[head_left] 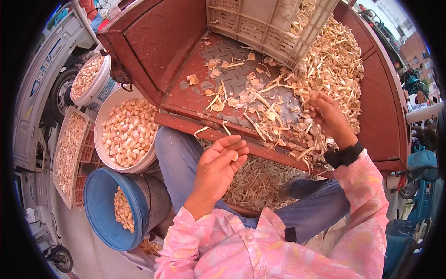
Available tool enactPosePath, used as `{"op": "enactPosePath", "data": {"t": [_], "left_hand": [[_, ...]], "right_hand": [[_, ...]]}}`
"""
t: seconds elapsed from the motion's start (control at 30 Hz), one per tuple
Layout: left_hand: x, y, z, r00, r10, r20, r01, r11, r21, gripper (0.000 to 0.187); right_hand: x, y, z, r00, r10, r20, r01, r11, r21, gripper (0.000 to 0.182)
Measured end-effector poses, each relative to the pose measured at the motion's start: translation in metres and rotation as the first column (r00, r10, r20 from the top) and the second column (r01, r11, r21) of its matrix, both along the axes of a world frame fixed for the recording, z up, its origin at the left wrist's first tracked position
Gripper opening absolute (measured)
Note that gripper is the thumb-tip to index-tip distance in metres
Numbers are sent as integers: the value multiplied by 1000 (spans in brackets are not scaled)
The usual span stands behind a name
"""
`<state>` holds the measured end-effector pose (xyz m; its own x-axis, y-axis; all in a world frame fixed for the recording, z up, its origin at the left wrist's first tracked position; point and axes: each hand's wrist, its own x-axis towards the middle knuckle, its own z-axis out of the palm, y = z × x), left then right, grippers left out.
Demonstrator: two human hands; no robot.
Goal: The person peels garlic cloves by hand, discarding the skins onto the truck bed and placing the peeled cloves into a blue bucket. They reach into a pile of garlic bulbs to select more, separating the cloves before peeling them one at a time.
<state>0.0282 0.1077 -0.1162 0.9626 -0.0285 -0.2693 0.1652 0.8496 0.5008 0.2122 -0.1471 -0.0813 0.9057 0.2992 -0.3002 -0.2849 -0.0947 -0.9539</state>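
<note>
Left hand: the left hand (pixel 218 165) is held palm up above the lap, fingers curled loosely, with one small pale garlic clove (pixel 235 156) resting against the fingertips; the hand is not closed tight around it.
Right hand: the right hand (pixel 327 114) reaches forward onto the heap of garlic (pixel 325 65), fingers bent down into the cloves and husks; whether it grips anything I cannot tell.
Hands together: they are well apart, the left near the body, the right out on the tray.
Tray: a red metal tray (pixel 186 100) slopes toward the person, strewn with dry skins and stems, the garlic heap banked along its right side.
Crate: a pale plastic crate (pixel 260 23) stands tilted at the top of the tray, touching the heap.
White bucket: a white bucket (pixel 100 139) left of the knee is full of peeled pinkish cloves.
Blue bucket: a blue bucket (pixel 104 211) just below it holds a smaller lot of cloves.
Second white bucket: another bucket of cloves (pixel 88 76) sits farther back on the left.
Flat crate: a shallow crate (pixel 69 153) of cloves leans beside the buckets.
Clothing: pink patterned sleeves, blue jeans, a black band on the right wrist (pixel 344 156).
</note>
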Motion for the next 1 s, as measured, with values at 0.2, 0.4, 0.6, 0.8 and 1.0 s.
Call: {"op": "enactPosePath", "data": {"t": [0.2, 0.4, 0.6, 0.8, 1.0], "left_hand": [[5, 3, -1, 999, -26, -26, 28, 997, 78, 21], [26, -5, -2, 996, -91, 5, 84, 931, 355, 20], [45, -37, -3, 993, -113, 34, 80, 858, 507, 28], [34, -42, 0, 990, -126, 62, 89, 904, 417, 32], [15, -38, 0, 991, 32, 132, -87, 897, 432, 28]], "right_hand": [[-14, 52, -4, 644, 621, 446, -135, 667, -733, 18], [-10, 69, -11, 465, 837, 287, -131, 386, -913, 20], [-39, 59, -8, 750, 570, 335, -469, 816, -338, 11], [-69, 61, 12, 802, 505, 318, -453, 862, -227, 12], [-86, 81, 16, 764, 477, 435, -411, 879, -242, 11]]}}
